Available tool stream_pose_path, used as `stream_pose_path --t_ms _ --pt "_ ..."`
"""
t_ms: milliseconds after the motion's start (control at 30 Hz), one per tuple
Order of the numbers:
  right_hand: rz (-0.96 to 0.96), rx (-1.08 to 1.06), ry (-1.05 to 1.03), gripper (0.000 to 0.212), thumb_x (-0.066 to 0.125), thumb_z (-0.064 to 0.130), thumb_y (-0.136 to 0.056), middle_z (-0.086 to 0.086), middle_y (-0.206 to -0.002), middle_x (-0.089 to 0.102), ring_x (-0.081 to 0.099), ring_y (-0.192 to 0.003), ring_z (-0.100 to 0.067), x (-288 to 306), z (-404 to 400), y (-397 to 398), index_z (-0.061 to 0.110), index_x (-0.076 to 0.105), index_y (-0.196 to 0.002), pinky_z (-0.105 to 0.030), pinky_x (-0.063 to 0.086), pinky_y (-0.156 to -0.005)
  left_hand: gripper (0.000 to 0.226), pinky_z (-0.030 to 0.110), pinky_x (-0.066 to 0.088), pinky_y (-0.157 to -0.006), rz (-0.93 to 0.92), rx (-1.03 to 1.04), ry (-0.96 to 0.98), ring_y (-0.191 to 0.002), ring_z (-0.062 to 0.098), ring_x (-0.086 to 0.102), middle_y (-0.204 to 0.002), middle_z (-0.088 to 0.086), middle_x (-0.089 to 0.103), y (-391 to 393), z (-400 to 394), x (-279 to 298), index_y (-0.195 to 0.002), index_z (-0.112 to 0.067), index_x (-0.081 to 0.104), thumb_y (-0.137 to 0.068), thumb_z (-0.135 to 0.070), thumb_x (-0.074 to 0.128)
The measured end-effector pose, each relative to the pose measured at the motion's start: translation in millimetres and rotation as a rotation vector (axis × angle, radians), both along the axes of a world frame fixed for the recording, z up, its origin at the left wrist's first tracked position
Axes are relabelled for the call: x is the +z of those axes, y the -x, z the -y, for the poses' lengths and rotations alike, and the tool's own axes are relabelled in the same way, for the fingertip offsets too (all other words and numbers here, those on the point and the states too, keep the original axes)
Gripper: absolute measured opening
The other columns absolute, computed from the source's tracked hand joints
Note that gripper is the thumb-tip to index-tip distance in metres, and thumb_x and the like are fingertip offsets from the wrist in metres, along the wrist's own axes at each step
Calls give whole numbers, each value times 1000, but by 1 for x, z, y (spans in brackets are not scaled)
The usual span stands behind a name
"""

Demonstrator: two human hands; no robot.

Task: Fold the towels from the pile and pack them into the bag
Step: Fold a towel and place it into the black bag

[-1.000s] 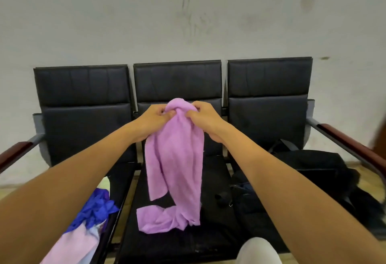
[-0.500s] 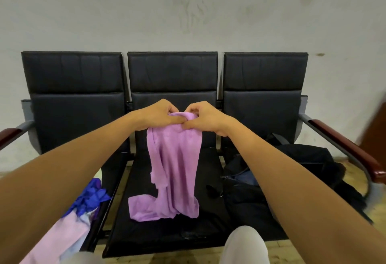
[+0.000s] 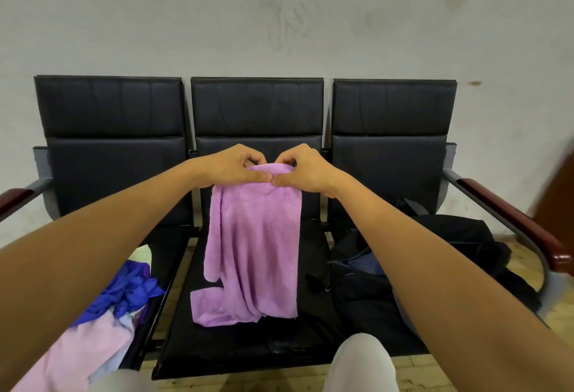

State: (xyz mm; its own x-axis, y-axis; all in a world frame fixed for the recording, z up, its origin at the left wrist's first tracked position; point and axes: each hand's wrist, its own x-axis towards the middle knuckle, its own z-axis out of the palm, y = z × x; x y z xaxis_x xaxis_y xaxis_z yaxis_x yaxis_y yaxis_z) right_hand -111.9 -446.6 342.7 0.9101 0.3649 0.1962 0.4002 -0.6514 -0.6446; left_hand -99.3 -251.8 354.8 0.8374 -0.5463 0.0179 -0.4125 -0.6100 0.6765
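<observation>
A purple towel hangs over the middle seat, its lower end crumpled on the cushion. My left hand and my right hand pinch its top edge side by side, thumbs nearly touching. The towel pile lies on the left seat: a blue cloth on top, pale pink and whitish ones under it, partly hidden by my left forearm. A black bag sits slumped on the right seat, its mouth partly hidden by my right forearm.
A row of three black padded chairs stands against a pale wall. Dark red armrests flank both ends. My knees in light trousers are at the bottom edge. A wooden floor shows beneath the seats.
Both hands have kept hold of the towel's top edge and shifted along it, so the cloth now hangs wider and flatter. My head has dipped slightly, showing more of the seats.
</observation>
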Motion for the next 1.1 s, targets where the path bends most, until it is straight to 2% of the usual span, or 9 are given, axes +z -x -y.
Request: stream_pose_path --t_ms 133,333,467,667,800,933,1000,1067,1100 --pt "-6 -8 11 24 77 17 -82 -7 -102 67 66 -93 -21 1 1 1 7 71 -103 -32 58 -78 24 22 58 -73 21 4 -56 -86 15 71 -99 0 72 -1 3 1 -105 -14 72 -94 -31 59" --pt "27 -31 40 23 78 24 -83 -8 -93 69 66 -84 -18 2 1 1 7 72 -96 -28 56 -70 23 25 58 -73 66 51 -6 -87 21 70 -97 6 70 -3 5 0 -103 -11 63 -91 -31 66" --pt "131 -103 -11 9 69 17 -91 -1 -81 66 62 -74 -10 6 2 -1 8 69 -89 -25 49 -64 28 30 59 -76 -55 31 11 -88 17 71 -101 1 72 2 -1 -2 -107 -15 65 -87 -34 72" --pt "278 -251 50 7 55 13 -97 -6 -96 63 61 -84 -24 8 16 -10 17 59 -93 -40 55 -71 21 38 59 -82 -113 113 -270 -86 20 72 -98 3 74 -4 -39 -13 -102 -13 70 -87 -29 72" --pt "231 -285 168 20 51 5 -98 -9 -102 65 61 -85 -26 4 27 -12 12 67 -105 -33 47 -66 15 32 54 -63 -24 268 -448 -77 27 66 -87 6 68 -10 -71 -15 -90 -11 66 -97 -21 57" --pt "184 -232 320 31 48 4 -98 -6 -111 59 59 -84 -27 -6 18 -9 19 56 -124 -40 53 -71 32 25 43 -60 124 315 -359 -76 24 58 -79 6 61 -9 -80 -13 -72 -16 60 -94 3 46" --pt "186 -208 350 22 49 3 -96 -7 -101 60 57 -74 -25 -9 13 -8 18 52 -111 -41 52 -66 38 28 46 -64 161 334 -257 -81 24 60 -84 6 63 -7 -82 -10 -79 -15 65 -88 12 40" --pt "150 -199 424 17 51 3 -92 -8 -98 59 58 -77 -25 -9 9 -7 18 53 -100 -37 51 -63 39 34 54 -73 165 343 -143 -89 25 64 -93 8 69 -5 -84 -8 -95 -9 72 -89 13 40" --pt "121 -195 456 17 52 2 -89 -8 -98 58 58 -79 -25 -9 7 -6 17 54 -97 -34 49 -62 36 31 55 -74 146 333 -113 -90 23 66 -95 8 71 -3 -84 -6 -100 -8 74 -91 9 43"
